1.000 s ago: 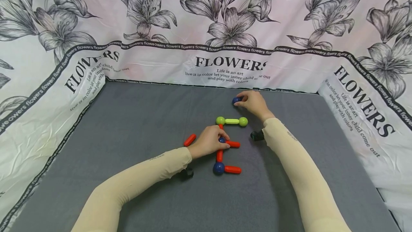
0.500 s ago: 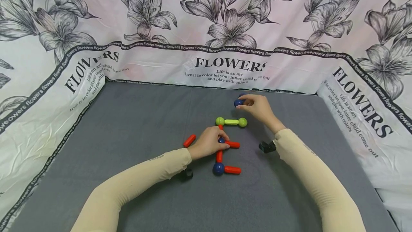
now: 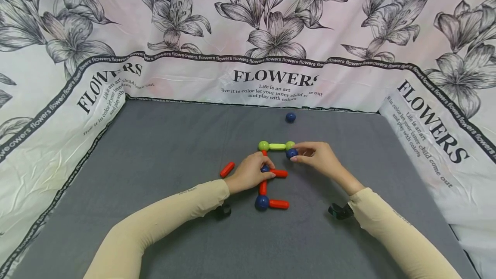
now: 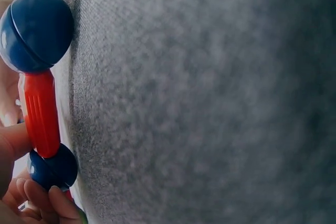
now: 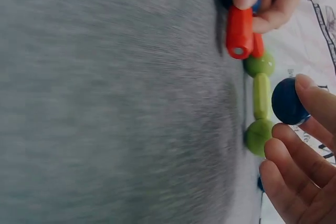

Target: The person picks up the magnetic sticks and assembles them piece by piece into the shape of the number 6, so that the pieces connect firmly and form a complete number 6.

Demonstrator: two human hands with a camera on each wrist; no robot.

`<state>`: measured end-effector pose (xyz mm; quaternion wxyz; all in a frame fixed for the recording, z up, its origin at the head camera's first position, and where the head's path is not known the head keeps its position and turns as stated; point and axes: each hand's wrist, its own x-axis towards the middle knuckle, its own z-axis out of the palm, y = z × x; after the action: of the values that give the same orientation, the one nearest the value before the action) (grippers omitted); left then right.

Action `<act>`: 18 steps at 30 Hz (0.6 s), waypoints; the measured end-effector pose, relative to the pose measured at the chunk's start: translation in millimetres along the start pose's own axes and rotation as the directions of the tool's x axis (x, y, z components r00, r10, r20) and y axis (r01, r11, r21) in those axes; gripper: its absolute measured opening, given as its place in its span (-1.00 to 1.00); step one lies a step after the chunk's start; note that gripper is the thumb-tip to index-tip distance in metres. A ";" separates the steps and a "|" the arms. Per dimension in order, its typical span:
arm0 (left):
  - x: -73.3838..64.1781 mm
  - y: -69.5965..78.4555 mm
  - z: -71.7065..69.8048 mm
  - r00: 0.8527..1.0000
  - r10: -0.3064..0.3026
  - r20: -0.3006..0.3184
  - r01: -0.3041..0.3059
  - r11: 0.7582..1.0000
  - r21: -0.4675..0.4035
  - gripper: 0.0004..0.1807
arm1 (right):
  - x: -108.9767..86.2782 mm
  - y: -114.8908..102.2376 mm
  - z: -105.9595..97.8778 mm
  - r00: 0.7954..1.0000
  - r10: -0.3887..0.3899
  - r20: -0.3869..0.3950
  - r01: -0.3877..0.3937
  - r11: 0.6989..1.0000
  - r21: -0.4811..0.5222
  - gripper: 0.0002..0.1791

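Note:
My right hand (image 3: pixel 320 157) pinches a blue ball (image 3: pixel 291 154) between thumb and fingers, just in front of the green rod (image 3: pixel 277 146). In the right wrist view that ball appears raised off the cloth. My left hand (image 3: pixel 248 173) grips the middle blue ball (image 4: pixel 52 169) of a joined figure, its thumb touching a red rod (image 3: pixel 280 173) that sticks out to the right. Red rods form the figure's spine. Its near corner is another blue ball (image 3: pixel 262 202) with a red rod (image 3: pixel 279 204) pointing right. Green balls (image 3: pixel 263 146) cap both ends of the green rod.
A loose blue ball (image 3: pixel 290 117) lies near the far edge of the grey cloth (image 3: pixel 186 141). One loose red rod (image 3: pixel 227 169) lies left of my left hand. Floral white fabric (image 3: pixel 271 81) rises behind and at both sides.
My right hand has brought one blue ball from the far edge toward the figure, uncovering a second blue ball left behind there. The left hand keeps its grip in place.

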<state>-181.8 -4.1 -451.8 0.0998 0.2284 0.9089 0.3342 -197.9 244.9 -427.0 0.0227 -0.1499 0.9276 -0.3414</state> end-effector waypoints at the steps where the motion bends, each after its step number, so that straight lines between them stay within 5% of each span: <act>1: -0.3 0.1 0.3 1.000 -0.001 -0.003 0.001 1.000 0.004 -0.80 | -3.9 1.8 0.5 1.000 0.001 0.006 -0.001 1.000 0.007 -0.58; 18: -1.0 -0.8 2.3 1.000 0.000 -0.015 0.000 1.000 -0.001 -0.78 | -34.3 15.7 12.8 0.998 0.013 0.055 -0.016 0.998 0.062 -0.63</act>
<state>-180.4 -3.8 -454.1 0.0931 0.2256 0.9095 0.3366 -167.5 258.2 -448.9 0.0552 -0.1518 0.9165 -0.3660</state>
